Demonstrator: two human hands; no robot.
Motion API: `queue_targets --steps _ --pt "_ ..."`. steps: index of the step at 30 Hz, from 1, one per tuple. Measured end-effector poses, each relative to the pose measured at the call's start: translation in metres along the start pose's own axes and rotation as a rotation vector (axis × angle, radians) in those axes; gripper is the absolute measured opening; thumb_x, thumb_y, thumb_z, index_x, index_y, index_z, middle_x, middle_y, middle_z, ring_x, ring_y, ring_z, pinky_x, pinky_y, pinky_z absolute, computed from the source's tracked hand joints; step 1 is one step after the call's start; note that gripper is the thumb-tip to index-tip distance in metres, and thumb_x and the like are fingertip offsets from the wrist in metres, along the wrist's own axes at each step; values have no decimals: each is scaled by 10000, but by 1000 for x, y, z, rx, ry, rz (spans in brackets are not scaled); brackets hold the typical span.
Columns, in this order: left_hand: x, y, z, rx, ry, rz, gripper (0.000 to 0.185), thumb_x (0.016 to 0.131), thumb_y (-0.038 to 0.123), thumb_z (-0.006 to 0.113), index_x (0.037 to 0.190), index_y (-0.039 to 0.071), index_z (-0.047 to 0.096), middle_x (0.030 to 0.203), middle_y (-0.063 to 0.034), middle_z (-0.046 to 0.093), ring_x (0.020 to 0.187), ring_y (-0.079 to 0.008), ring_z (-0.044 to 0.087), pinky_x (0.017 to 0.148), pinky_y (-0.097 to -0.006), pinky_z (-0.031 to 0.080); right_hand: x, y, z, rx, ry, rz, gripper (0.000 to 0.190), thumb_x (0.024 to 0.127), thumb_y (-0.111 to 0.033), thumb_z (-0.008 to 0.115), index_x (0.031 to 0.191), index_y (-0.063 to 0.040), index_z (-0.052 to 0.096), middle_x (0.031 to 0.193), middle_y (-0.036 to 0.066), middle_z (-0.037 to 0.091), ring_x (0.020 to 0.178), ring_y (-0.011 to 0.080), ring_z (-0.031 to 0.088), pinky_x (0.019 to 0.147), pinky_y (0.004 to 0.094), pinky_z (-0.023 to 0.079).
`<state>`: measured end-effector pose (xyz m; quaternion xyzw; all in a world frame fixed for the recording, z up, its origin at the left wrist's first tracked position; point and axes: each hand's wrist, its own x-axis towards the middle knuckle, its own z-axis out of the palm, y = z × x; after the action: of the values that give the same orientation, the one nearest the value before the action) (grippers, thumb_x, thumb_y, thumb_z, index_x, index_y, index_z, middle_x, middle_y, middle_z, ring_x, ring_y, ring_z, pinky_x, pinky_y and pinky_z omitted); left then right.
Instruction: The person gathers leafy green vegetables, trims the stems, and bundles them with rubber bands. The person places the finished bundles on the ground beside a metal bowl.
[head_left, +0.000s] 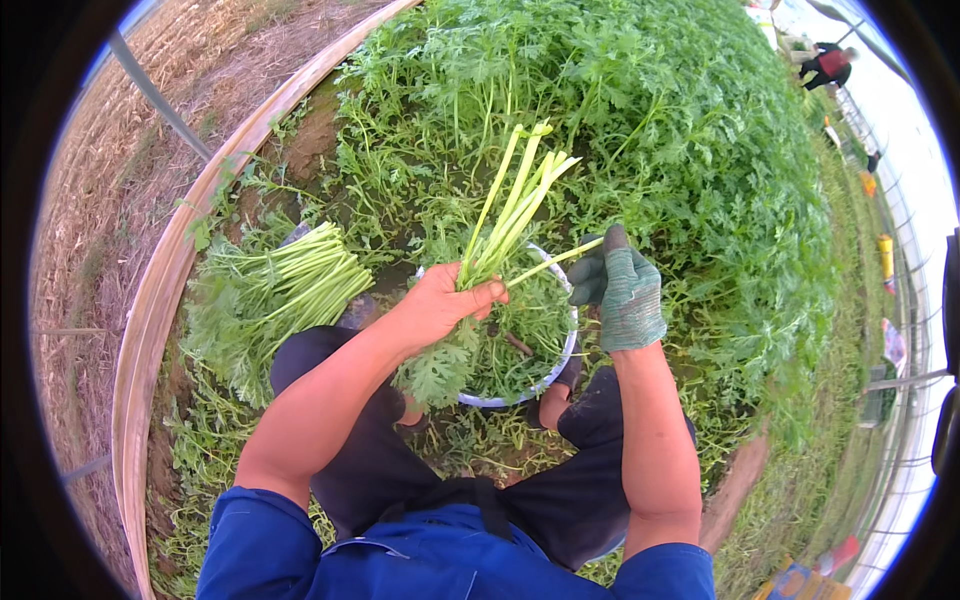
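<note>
My left hand (450, 300), bare, is closed around a small bunch of leafy green stems (514, 217). Their pale cut ends point up and away from me, while the lobed leaves (442, 367) hang below the fist. A grey-green knit glove covers my right hand (619, 289). Between its thumb and fingers is the end of a single stem (555, 262) that slants out from the left hand. Beneath both hands, between my feet, stands a round tub with a pale rim (574, 330), holding loose leaves and trimmings (525, 360).
A thick pile of cut greens (315, 270) lies to the left by my knee. Dense growing greens (600, 90) fill the ground ahead and right. Folded plastic film (172, 247) edges the bed on the left. Far right, a person (829, 66) is near the greenhouse wall (911, 180).
</note>
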<state>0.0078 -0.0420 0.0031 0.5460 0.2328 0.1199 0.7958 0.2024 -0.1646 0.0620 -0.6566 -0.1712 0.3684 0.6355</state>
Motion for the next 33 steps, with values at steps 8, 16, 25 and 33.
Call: queue_targets --steps 8,16,25,33 --pt "0 -7 -1 32 5 32 228 975 247 666 1051 33 671 861 -14 667 704 -71 529 636 -246 438 -4 11 4 -12 -163 -16 383 975 -308 645 1121 46 643 760 93 688 541 145 613 517 250 495" --pt "-1 -14 5 170 -68 13 249 984 305 642 982 57 665 731 18 580 699 -75 507 646 -250 412 -2 19 14 -155 -262 -158 482 816 -135 808 1230 22 616 951 59 705 844 100 650 753 258 532" --pt "-1 -14 6 282 -87 -67 258 982 304 641 970 47 659 726 7 579 695 -83 501 653 -259 416 8 -7 -4 -455 52 -827 575 735 -144 868 1245 -20 633 1232 129 626 1009 217 642 836 318 529" --pt "-1 -13 7 220 -126 -90 250 984 281 647 979 30 643 734 11 577 693 -83 495 650 -257 413 23 -20 -32 -88 254 -471 304 898 -137 718 1166 2 686 1100 128 707 1020 183 664 876 314 544"
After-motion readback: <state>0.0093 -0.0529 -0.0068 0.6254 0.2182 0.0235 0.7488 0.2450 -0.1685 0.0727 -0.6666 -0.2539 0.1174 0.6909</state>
